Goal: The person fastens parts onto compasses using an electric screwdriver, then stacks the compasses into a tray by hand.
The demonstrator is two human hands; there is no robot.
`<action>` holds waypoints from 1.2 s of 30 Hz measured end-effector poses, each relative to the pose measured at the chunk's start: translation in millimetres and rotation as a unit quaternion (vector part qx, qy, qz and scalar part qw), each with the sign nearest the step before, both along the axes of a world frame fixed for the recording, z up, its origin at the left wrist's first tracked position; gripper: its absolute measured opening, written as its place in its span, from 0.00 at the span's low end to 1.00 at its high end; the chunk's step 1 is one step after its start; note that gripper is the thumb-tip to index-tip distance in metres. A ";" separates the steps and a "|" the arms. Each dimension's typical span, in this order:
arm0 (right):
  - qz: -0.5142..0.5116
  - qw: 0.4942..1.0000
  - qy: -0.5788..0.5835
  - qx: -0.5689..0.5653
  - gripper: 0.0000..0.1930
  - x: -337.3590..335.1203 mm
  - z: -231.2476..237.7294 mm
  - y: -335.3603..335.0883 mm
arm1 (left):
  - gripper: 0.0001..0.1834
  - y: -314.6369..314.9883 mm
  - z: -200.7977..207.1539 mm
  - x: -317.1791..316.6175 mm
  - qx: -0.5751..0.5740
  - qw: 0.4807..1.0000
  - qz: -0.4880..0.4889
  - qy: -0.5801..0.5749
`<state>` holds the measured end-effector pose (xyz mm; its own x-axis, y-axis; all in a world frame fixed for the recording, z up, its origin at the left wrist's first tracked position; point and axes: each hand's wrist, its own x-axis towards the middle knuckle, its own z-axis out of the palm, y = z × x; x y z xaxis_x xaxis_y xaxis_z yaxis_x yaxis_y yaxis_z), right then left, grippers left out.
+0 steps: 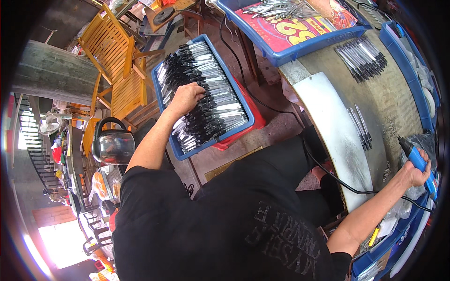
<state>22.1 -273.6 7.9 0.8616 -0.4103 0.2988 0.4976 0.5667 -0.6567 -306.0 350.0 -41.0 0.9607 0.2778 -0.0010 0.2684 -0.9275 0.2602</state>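
Note:
My left hand point(186, 99) is over a blue crate point(241, 89) packed with rows of black-and-silver pens point(218, 93). Its fingers are curled together against the pens, and whatever they pinch is hidden. On the right, my right hand point(418, 169) is wrapped around a blue electric screwdriver point(415, 157) with a black tip and a black cable. The tip points toward the worktable point(398, 98). Several loose pens point(359, 126) lie side by side on the table, left of the screwdriver. Farther back a larger row of pens point(361, 58) is laid out.
A white board point(328, 122) covers the table's near edge, crossed by a black cable point(323, 168). At the back, a blue tray point(281, 56) holds more pens on printed sheeting. Small metal bits point(388, 133) are scattered near the screwdriver. A glass kettle point(115, 143) and wooden chair point(117, 61) stand left.

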 end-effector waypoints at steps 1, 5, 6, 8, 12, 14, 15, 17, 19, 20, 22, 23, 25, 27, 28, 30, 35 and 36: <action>0.001 1.000 0.001 0.000 0.09 1.0 -0.2 -1.5 | 0.08 -0.1 -0.5 0.8 0.001 1.000 0.000 -0.001; 0.025 1.000 0.000 0.011 0.09 6.0 -3.0 -8.4 | 0.09 0.1 0.2 -1.1 0.004 1.000 0.007 -0.007; 0.030 0.999 -0.003 0.017 0.09 7.5 -4.6 -9.5 | 0.09 -0.2 1.3 -2.5 0.005 1.000 0.008 -0.006; 0.039 0.999 -0.006 0.021 0.09 10.1 -6.0 -14.6 | 0.09 -3.1 3.8 -2.7 -0.008 1.000 0.023 -0.005; 0.033 0.999 0.002 0.029 0.09 7.8 -3.9 -23.6 | 0.09 -13.0 8.0 8.3 0.006 0.994 0.020 -0.103; 0.014 1.000 0.004 0.006 0.10 -1.4 3.1 -13.0 | 0.09 -28.4 16.6 20.6 0.006 0.989 -0.002 -0.148; -0.017 1.000 0.020 0.002 0.09 -12.6 10.4 11.6 | 0.08 -40.9 24.3 26.0 0.015 0.987 -0.010 -0.158; -0.032 0.998 0.027 0.038 0.10 -27.9 22.2 41.7 | 0.07 -73.8 42.9 40.2 -0.051 0.979 -0.049 -0.190; -0.009 0.999 0.004 0.049 0.09 -39.6 30.0 57.5 | 0.08 -107.5 57.5 60.1 -0.086 0.967 -0.129 -0.200; 0.000 0.998 0.007 0.060 0.09 -40.2 27.9 73.5 | 0.09 -121.6 64.7 64.6 -0.094 0.963 -0.158 -0.199; -0.037 0.999 0.007 0.038 0.09 -43.9 30.9 78.1 | 0.10 -156.7 74.3 92.6 -0.123 0.938 -0.252 -0.206; -0.053 0.998 0.010 0.041 0.09 -46.8 33.2 79.9 | 0.11 -174.7 76.6 109.6 -0.126 0.916 -0.312 -0.218; -0.076 0.996 0.007 0.044 0.09 -51.7 37.7 81.6 | 0.10 -206.6 73.4 144.0 -0.145 0.885 -0.388 -0.212; -0.081 0.996 0.011 0.048 0.11 -54.9 40.8 82.8 | 0.11 -237.1 69.5 176.2 -0.126 0.877 -0.424 -0.189; -0.086 0.995 0.008 0.049 0.11 -55.6 42.6 83.3 | 0.11 -251.9 67.6 191.7 -0.127 0.871 -0.439 -0.177; -0.086 0.995 0.008 0.056 0.11 -57.1 43.4 84.1 | 0.12 -277.5 61.2 215.7 -0.129 0.865 -0.456 -0.165; -0.080 0.993 0.007 0.087 0.12 -54.0 43.3 87.4 | 0.13 -313.5 53.6 250.6 -0.071 0.839 -0.537 -0.045; -0.079 0.993 0.009 0.088 0.12 -53.5 44.2 86.8 | 0.13 -316.1 55.3 255.6 -0.072 0.840 -0.536 -0.044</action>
<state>-31.4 -186.8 52.1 0.7872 -0.5845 0.1967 0.5785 0.5894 -0.5639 -50.3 33.9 14.2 0.6572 -0.7436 0.1236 -0.7269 -0.5818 0.3647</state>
